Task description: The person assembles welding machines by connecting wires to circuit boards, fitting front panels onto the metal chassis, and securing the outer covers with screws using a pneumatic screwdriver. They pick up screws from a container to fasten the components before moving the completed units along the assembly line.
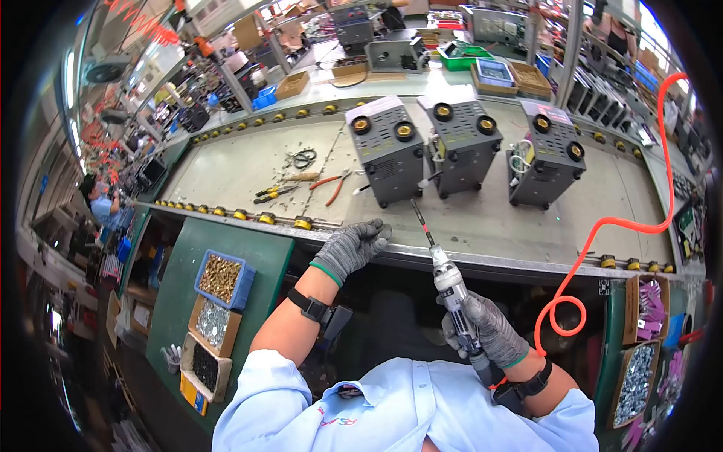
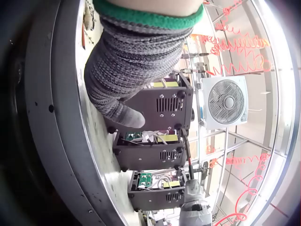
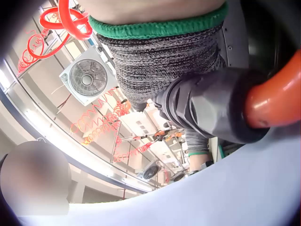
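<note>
My gloved right hand grips a pneumatic screwdriver around its body. The bit points away from me, toward the dark metal units. In the right wrist view the black tail end of the screwdriver meets an orange air hose. My gloved left hand is at the near edge of the work line, fingers loosely bent, nothing visible in them. Beyond the hands stand three dark grey metal units: a left one, a middle one and a right one, each with two brass-coloured round fittings on top.
Red-handled pliers, yellow-and-black pliers and small scraps lie left of the units. Bins of brass parts, silver screws and black screws stand at the left. The coiled orange hose hangs at the right.
</note>
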A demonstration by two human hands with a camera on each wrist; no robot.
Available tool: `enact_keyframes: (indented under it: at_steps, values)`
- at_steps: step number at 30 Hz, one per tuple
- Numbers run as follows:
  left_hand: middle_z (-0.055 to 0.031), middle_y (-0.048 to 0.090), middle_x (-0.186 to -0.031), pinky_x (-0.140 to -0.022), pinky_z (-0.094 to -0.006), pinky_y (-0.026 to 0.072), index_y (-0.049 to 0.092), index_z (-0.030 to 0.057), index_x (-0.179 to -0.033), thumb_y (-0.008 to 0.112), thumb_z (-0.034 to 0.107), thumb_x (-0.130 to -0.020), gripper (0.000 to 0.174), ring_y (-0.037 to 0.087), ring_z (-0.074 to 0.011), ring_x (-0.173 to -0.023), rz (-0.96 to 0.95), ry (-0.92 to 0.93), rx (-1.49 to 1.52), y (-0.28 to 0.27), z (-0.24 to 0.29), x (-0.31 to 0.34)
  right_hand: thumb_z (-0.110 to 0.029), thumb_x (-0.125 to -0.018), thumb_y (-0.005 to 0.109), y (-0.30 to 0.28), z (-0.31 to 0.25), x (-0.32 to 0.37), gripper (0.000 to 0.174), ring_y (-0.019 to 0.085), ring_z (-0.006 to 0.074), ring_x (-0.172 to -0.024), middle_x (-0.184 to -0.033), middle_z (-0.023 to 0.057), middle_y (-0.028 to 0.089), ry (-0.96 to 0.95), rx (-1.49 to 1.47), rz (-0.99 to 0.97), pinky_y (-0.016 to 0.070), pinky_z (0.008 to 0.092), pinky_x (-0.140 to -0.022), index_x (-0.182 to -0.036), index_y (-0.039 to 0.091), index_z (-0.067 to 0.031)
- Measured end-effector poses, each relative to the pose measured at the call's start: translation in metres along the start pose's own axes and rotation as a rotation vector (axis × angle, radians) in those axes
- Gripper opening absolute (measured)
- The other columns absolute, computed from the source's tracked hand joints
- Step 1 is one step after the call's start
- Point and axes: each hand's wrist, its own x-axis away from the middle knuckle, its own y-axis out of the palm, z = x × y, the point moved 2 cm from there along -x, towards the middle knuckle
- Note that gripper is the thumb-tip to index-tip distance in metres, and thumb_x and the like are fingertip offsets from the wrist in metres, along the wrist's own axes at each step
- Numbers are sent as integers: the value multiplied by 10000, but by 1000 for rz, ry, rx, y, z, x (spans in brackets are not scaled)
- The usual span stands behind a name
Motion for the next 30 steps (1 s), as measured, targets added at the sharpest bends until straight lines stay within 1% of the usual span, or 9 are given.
enact_keyframes:
  at_steps: [5,9,11,13,17,20,26,28,30]
  values:
    - [-199,650,-1280,-761,-302,651,521,-58,-1355,542,34,-1006,361,705,-284,-1068,-123,17,-173,39,-11,-28,-664,-879,687,-31,11,16,714,619,112,-588,-801,54,661,21,-29,84,507,239,-476,-1254,542,-75]
    - [-203,660,-1235,-818,-323,654,532,-75,-1325,552,-4,-985,349,702,-304,-1084,-93,-16,-137,67,-22,-52,-670,-872,692,-42,16,23,728,627,113,-609,-808,54,665,-1,-84,112,506,237,-492,-1260,541,-74]
    - [-209,654,-1236,-844,-331,653,534,-81,-1316,552,-22,-975,346,695,-309,-1105,-51,-53,-69,71,-27,-57,-669,-872,694,-45,20,24,726,634,114,-629,-818,53,668,1,-104,103,504,236,-511,-1260,541,-75]
    - [-223,637,-1253,-890,-344,645,529,-91,-1316,547,-46,-963,356,678,-314,-1145,-133,-18,-15,76,-27,-57,-669,-871,697,-51,27,22,728,636,114,-633,-822,52,669,-2,-133,96,504,237,-518,-1260,541,-75]
    - [-215,627,-1271,-885,-341,646,532,-82,-1328,552,-40,-960,371,673,-305,-1148,-157,-63,-59,73,-25,-56,-665,-870,703,-57,33,16,725,637,116,-644,-829,50,668,-1,-155,87,506,240,-539,-1260,540,-75]
    - [-210,632,-1278,-871,-338,649,548,-66,-1329,591,6,-969,370,676,-298,-1135,-194,-2,-149,78,-19,-47,-663,-869,706,-58,32,12,723,634,115,-647,-825,50,663,3,-160,74,506,242,-541,-1256,536,-76]
    - [-162,678,-1199,-727,-294,660,607,-16,-1256,685,123,-962,334,717,-236,-1027,-202,-9,-229,82,-16,-44,-684,-855,708,-54,24,5,749,625,104,-646,-824,51,656,16,-125,45,498,236,-534,-1253,524,-78]
    - [-124,696,-1106,-651,-261,644,620,4,-1218,700,153,-960,309,733,-207,-924,-327,17,-168,82,-20,-48,-692,-851,707,-53,25,5,759,623,100,-645,-826,52,656,13,-117,42,497,234,-532,-1256,523,-77]
    - [-105,696,-1045,-621,-243,627,626,8,-1191,710,187,-960,304,728,-180,-873,-306,42,-184,84,-23,-49,-699,-846,706,-52,26,6,769,622,96,-645,-828,52,657,11,-105,40,497,232,-530,-1259,522,-77]
